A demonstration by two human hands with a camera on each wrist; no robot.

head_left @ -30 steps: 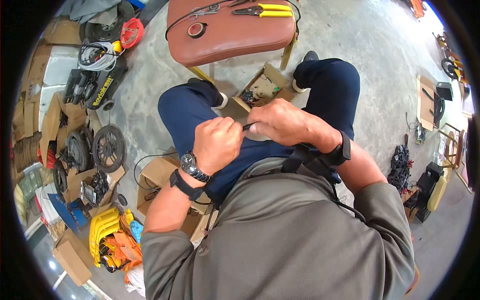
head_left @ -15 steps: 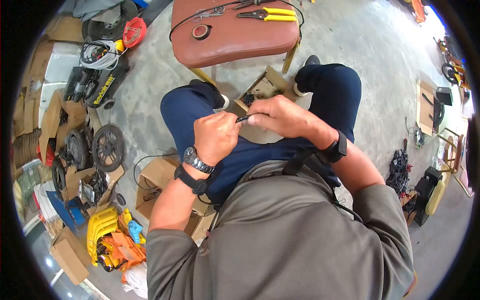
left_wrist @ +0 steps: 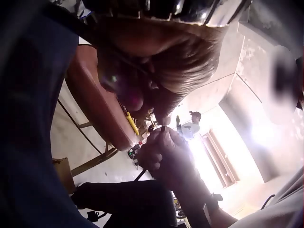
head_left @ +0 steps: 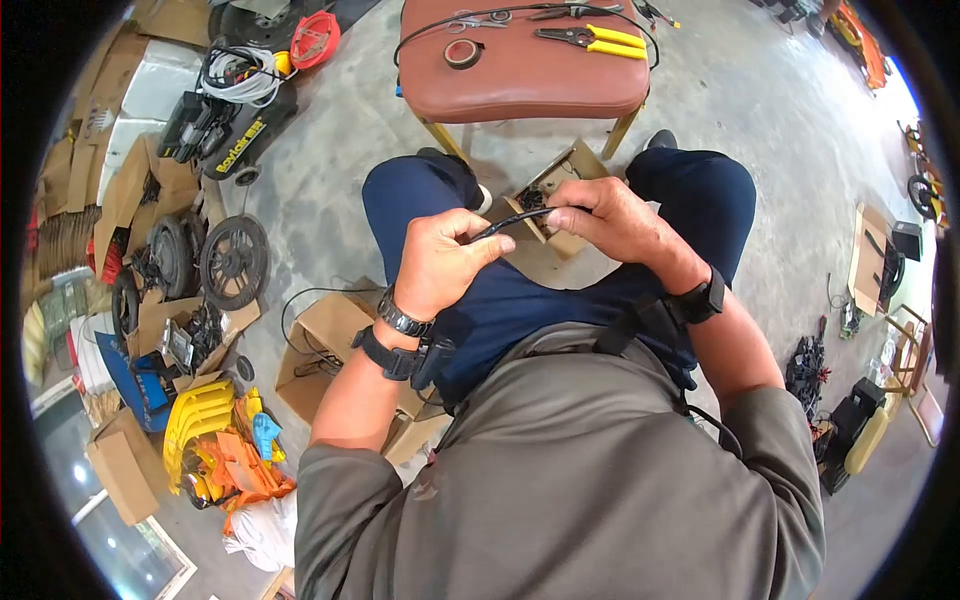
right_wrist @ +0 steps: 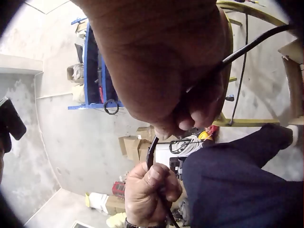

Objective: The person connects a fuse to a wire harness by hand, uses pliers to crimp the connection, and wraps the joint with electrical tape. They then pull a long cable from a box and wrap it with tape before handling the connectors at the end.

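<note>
A black cable (head_left: 522, 217) stretches between my two hands in front of my lap, bowed slightly upward. My left hand (head_left: 438, 262) pinches it between thumb and fingers. On the other side my right hand (head_left: 615, 222) grips the same cable, thumb along it. In the right wrist view the cable (right_wrist: 151, 154) runs from one fist to the other, and a length of it leaves the far side of the right hand. Part of the cable is hidden inside both hands.
Ahead stands a red-brown padded seat (head_left: 520, 80) bearing yellow-handled wire strippers (head_left: 600, 40), a tape roll (head_left: 462, 54), scissors (head_left: 480, 20) and pliers (head_left: 570, 11). An open cardboard box (head_left: 582, 165) lies between my feet. Boxes and wheels (head_left: 234, 262) line the left.
My hands have drawn apart, so more of the cable shows between them. The left hand has turned, bringing its thumb into view. The head view has shifted, placing the seat further right and higher.
</note>
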